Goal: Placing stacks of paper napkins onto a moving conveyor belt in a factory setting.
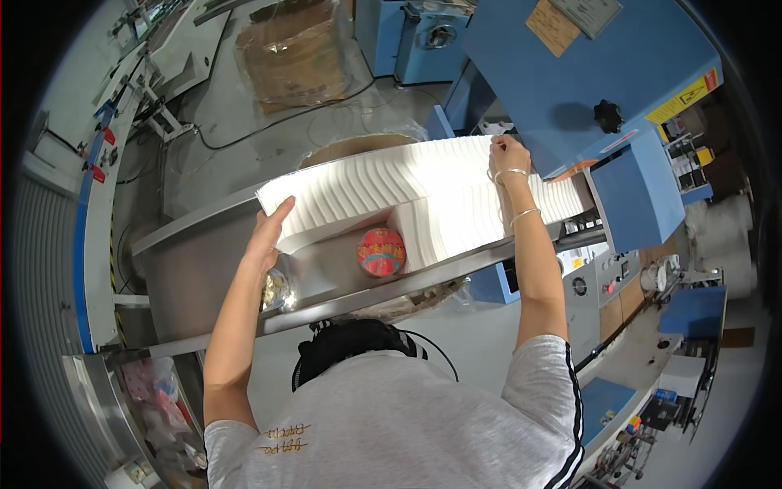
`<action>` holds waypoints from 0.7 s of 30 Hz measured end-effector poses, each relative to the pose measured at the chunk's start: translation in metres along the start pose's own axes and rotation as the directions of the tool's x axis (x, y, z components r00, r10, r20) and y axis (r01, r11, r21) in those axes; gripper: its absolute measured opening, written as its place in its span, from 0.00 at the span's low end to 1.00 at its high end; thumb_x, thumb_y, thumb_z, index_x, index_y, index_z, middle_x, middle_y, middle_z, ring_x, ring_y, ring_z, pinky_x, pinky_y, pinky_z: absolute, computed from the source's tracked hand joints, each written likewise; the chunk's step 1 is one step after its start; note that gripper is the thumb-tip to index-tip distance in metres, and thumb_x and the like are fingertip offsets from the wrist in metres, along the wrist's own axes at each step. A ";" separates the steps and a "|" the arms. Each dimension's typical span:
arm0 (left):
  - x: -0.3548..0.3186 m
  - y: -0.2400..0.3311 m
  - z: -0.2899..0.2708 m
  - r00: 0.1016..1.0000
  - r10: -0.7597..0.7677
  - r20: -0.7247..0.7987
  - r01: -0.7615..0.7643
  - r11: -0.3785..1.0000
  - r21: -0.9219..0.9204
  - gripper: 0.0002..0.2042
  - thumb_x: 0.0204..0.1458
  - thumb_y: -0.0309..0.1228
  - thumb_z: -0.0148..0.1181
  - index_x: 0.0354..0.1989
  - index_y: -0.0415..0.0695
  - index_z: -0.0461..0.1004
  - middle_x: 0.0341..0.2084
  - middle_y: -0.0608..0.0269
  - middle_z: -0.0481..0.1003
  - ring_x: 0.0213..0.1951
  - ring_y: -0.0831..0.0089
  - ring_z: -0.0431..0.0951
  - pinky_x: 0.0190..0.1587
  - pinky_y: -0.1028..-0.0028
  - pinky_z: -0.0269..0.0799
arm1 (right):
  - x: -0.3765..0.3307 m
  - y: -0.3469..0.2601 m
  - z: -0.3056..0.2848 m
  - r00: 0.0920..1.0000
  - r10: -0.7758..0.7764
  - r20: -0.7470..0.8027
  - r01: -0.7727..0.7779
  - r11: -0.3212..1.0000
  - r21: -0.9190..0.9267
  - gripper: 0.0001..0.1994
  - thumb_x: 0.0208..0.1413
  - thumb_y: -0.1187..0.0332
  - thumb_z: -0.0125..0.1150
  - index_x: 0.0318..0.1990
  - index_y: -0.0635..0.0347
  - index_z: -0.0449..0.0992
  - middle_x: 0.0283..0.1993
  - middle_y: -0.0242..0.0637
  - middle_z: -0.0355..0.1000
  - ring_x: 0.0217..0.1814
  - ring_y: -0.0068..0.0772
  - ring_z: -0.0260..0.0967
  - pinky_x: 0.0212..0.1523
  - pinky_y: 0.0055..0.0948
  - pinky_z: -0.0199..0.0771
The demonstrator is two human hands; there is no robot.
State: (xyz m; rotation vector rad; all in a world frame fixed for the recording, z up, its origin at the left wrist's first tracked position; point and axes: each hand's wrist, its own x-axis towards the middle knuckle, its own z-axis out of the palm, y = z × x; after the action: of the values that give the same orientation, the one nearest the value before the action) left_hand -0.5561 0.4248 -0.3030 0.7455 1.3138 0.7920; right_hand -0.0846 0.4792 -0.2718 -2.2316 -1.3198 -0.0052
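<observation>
A long row of white, thin, wavy-edged sheets (350, 191), which look like folded paper, lies in a metal trough (195, 269). My left hand (267, 235) closes on the row's left end, thumb on the near face and the other fingers mostly hidden behind. At the row's far edge, beside the blue machine, my right hand (510, 153) has its fingers curled together against the sheets. Whether a sheet is pinched in them is hard to see. A round red container (381, 251) sits in the trough before a second, nearer block of the white sheets (456, 228).
The blue machine (562, 90) with a black knob stands over the trough's right end. A shiny gold-and-silver item (277, 292) lies near my left forearm. Beyond the trough is a plastic-lined cardboard box (293, 57). A cable (269, 122) runs across the floor.
</observation>
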 end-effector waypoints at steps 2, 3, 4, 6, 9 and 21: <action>-0.001 0.001 0.002 1.000 -0.010 -0.014 0.010 1.000 0.009 0.55 0.44 0.51 0.65 0.66 0.31 0.33 0.65 0.42 0.49 0.66 0.54 0.49 0.65 0.58 0.43 | 0.001 0.003 -0.003 0.993 -0.085 0.082 0.080 0.995 0.063 0.09 0.48 0.64 0.63 0.36 0.54 0.81 0.35 0.41 0.77 0.38 0.41 0.75 0.44 0.32 0.72; -0.003 0.002 0.003 1.000 -0.010 -0.017 0.010 1.000 0.007 0.55 0.44 0.51 0.65 0.66 0.31 0.33 0.65 0.42 0.49 0.66 0.54 0.49 0.65 0.58 0.43 | 0.002 0.006 -0.004 0.993 -0.088 0.083 0.082 0.995 0.064 0.09 0.48 0.64 0.63 0.36 0.54 0.81 0.35 0.41 0.77 0.38 0.41 0.75 0.44 0.32 0.72; -0.005 0.005 0.005 1.000 0.010 0.026 -0.009 1.000 -0.012 0.55 0.44 0.51 0.66 0.66 0.30 0.33 0.65 0.42 0.49 0.67 0.55 0.49 0.65 0.58 0.42 | 0.003 0.008 -0.006 0.983 -0.124 0.134 0.117 0.991 0.065 0.08 0.48 0.64 0.63 0.35 0.55 0.81 0.34 0.41 0.77 0.38 0.42 0.75 0.44 0.32 0.72; -0.010 0.010 0.008 0.997 0.030 0.068 -0.027 0.999 -0.033 0.55 0.44 0.51 0.66 0.66 0.30 0.33 0.65 0.42 0.49 0.67 0.55 0.49 0.66 0.58 0.42 | 0.003 0.007 -0.009 0.970 -0.161 0.184 0.151 0.986 0.068 0.08 0.49 0.64 0.63 0.34 0.55 0.80 0.34 0.41 0.76 0.37 0.43 0.74 0.43 0.32 0.73; -0.014 0.015 0.014 0.996 0.040 0.079 -0.036 0.998 -0.054 0.56 0.43 0.51 0.66 0.66 0.30 0.33 0.65 0.43 0.49 0.67 0.55 0.49 0.66 0.58 0.42 | 0.001 -0.004 -0.015 0.935 -0.122 0.332 0.137 0.990 -0.021 0.08 0.49 0.62 0.62 0.33 0.53 0.81 0.40 0.41 0.75 0.41 0.43 0.73 0.46 0.34 0.72; -0.013 0.020 0.018 0.999 0.027 0.021 -0.029 0.991 0.128 0.48 0.46 0.53 0.63 0.64 0.31 0.45 0.61 0.46 0.56 0.63 0.58 0.57 0.62 0.62 0.54 | -0.012 -0.027 -0.015 0.826 -0.160 0.541 0.412 0.826 -0.385 0.40 0.56 0.33 0.35 0.43 0.65 0.79 0.72 0.43 0.43 0.74 0.57 0.31 0.67 0.52 0.37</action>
State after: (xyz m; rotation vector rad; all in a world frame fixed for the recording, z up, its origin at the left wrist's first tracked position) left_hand -0.5411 0.4244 -0.2775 0.8728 1.3491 0.7263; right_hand -0.1091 0.4728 -0.2496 -2.5073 -2.1483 0.1371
